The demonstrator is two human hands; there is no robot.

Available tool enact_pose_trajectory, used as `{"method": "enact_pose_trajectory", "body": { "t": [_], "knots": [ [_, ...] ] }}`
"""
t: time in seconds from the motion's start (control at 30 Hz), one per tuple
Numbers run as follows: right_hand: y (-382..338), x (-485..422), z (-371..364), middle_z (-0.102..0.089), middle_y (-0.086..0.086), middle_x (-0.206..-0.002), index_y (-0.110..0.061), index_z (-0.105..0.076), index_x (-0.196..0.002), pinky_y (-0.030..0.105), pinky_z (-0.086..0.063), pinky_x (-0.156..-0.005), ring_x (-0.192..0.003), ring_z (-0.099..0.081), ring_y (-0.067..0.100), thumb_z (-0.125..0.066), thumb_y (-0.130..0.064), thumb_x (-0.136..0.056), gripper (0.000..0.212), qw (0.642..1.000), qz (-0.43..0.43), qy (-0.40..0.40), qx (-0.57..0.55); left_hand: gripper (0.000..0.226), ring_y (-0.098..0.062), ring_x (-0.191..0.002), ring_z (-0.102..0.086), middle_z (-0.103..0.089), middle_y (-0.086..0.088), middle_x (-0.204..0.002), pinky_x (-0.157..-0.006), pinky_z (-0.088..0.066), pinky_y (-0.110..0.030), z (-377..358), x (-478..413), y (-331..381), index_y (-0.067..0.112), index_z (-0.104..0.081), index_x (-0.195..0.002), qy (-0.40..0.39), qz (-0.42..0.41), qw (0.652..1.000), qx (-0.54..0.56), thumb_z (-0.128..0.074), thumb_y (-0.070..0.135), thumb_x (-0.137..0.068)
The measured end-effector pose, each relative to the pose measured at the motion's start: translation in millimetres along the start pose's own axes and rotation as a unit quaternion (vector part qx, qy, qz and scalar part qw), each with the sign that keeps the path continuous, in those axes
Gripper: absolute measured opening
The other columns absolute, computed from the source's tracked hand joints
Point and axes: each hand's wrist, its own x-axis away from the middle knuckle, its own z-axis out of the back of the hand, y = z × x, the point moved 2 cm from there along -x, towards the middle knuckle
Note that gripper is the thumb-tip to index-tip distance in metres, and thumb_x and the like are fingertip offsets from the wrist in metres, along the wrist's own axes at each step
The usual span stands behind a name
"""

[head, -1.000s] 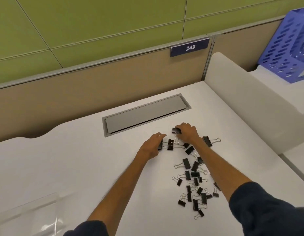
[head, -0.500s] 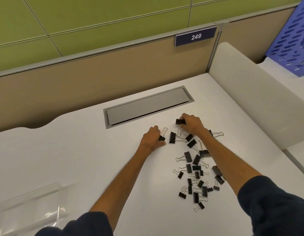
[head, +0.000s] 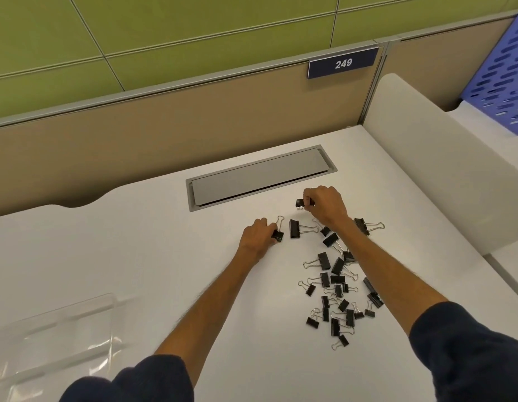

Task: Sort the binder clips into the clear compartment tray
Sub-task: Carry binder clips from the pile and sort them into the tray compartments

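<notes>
Several black binder clips (head: pixel 334 291) lie scattered on the white desk (head: pixel 136 256), right of centre. My left hand (head: pixel 256 236) pinches one binder clip (head: pixel 277 234) at the far end of the pile, its wire handle sticking up. My right hand (head: pixel 324 204) holds another binder clip (head: pixel 300 203) just above the desk, near the grey cable hatch. A larger clip (head: pixel 295 228) lies between the two hands. The clear compartment tray (head: pixel 52 343) sits at the near left corner, partly cut off by the frame edge.
A grey cable hatch (head: pixel 260 177) is set into the desk behind the hands. A white divider panel (head: pixel 443 169) stands along the right side, with a blue perforated basket (head: pixel 501 71) beyond it. A beige partition with a "249" label (head: pixel 343 63) runs along the back.
Both hands have stayed on their clips at the far end of the pile. The left hand's clip has tipped, so its wire handle points up. The view has shifted slightly.
</notes>
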Motion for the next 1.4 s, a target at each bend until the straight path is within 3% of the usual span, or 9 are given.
{"method": "enact_pose_trajectory", "body": {
  "t": [0.1,0.17,0.27,0.4,0.67,0.9,1.03,1.4],
  "knots": [
    [-5.8,9.3,-11.3,-0.074,0.005,-0.094,-0.015,-0.056,-0.116,0.034,-0.044,-0.075,-0.081,-0.067,0.028,-0.073,-0.018,-0.084,0.036,0.998,0.046,-0.003,0.038,0.033,-0.025,-0.103,-0.052,-0.055,-0.008,-0.113,-0.081,-0.049,-0.036,-3.3,3.2,-0.5,0.015,-0.055,-0.122,0.015,0.006,1.0,0.005,-0.055,0.033,-0.095],
    [-5.1,13.3,-19.6,-0.074,0.004,-0.097,-0.017,-0.057,-0.122,0.035,-0.044,-0.079,-0.087,-0.068,0.027,-0.071,-0.026,-0.086,0.04,0.996,0.047,-0.018,0.071,0.033,-0.024,-0.102,-0.051,-0.054,-0.008,-0.112,-0.079,-0.048,-0.035,-4.2,4.6,-1.8,0.015,-0.056,-0.12,0.021,0.012,1.0,0.014,-0.056,0.034,-0.094],
    [0.6,17.0,-30.8,-0.073,0.002,-0.091,-0.019,-0.069,-0.104,0.033,-0.037,-0.073,-0.083,-0.066,0.024,-0.062,-0.033,-0.092,0.02,0.988,0.055,-0.057,0.136,0.033,-0.023,-0.102,-0.05,-0.053,-0.007,-0.112,-0.08,-0.049,-0.036,-5.5,5.9,-4.3,0.014,-0.056,-0.119,0.028,0.02,0.999,0.03,-0.056,0.034,-0.093],
    [8.6,22.1,-42.1,-0.066,0.005,-0.095,-0.01,-0.069,-0.088,0.032,-0.038,-0.07,-0.083,-0.059,0.023,-0.062,-0.027,-0.092,0.019,0.989,0.036,-0.072,0.128,0.032,-0.023,-0.102,-0.05,-0.054,-0.006,-0.111,-0.08,-0.049,-0.037,-7.2,8.2,-6.7,0.016,-0.054,-0.12,0.038,0.024,0.998,0.034,-0.054,0.035,-0.095],
    [5.3,20.6,-44.3,-0.065,0.009,-0.106,-0.013,-0.054,-0.112,0.038,-0.042,-0.083,-0.095,-0.06,0.028,-0.062,-0.014,-0.092,0.022,0.991,0.019,-0.113,0.066,0.027,-0.025,-0.097,-0.053,-0.055,-0.006,-0.107,-0.074,-0.046,-0.036,-4.0,17.0,-12.1,0.016,-0.051,-0.12,0.072,0.03,0.997,0.026,-0.05,0.032,-0.098],
    [-19.8,32.7,-36.0,-0.063,0.006,-0.114,-0.014,-0.057,-0.119,0.04,-0.04,-0.088,-0.105,-0.055,0.026,-0.064,-0.012,-0.09,0.03,0.998,0.031,-0.051,0.015,0.024,-0.026,-0.096,-0.052,-0.055,-0.006,-0.109,-0.071,-0.042,-0.035,16.2,44.4,-20.0,0.017,-0.053,-0.119,0.124,0.068,0.989,0.038,-0.054,0.025,-0.096],
    [-50.3,34.2,-23.7,-0.064,0.005,-0.118,-0.016,-0.054,-0.122,0.04,-0.038,-0.086,-0.108,-0.054,0.027,-0.064,-0.012,-0.089,0.035,0.999,0.041,-0.017,-0.003,0.023,-0.025,-0.097,-0.053,-0.059,-0.004,-0.11,-0.076,-0.038,-0.034,29.0,65.5,-29.4,0.02,-0.055,-0.118,0.15,0.077,0.986,0.018,-0.055,0.028,-0.096],
    [-183.3,32.1,-5.6,-0.069,0.005,-0.114,-0.016,-0.048,-0.12,0.041,-0.047,-0.085,-0.098,-0.062,0.031,-0.069,-0.016,-0.083,0.042,0.988,0.084,-0.029,-0.125,0.022,-0.026,-0.096,-0.055,-0.063,-0.005,-0.106,-0.08,-0.038,-0.036,66.1,149.6,-105.4,0.021,-0.059,-0.117,0.195,0.145,0.97,0.005,-0.054,0.026,-0.096]
  ]
}}
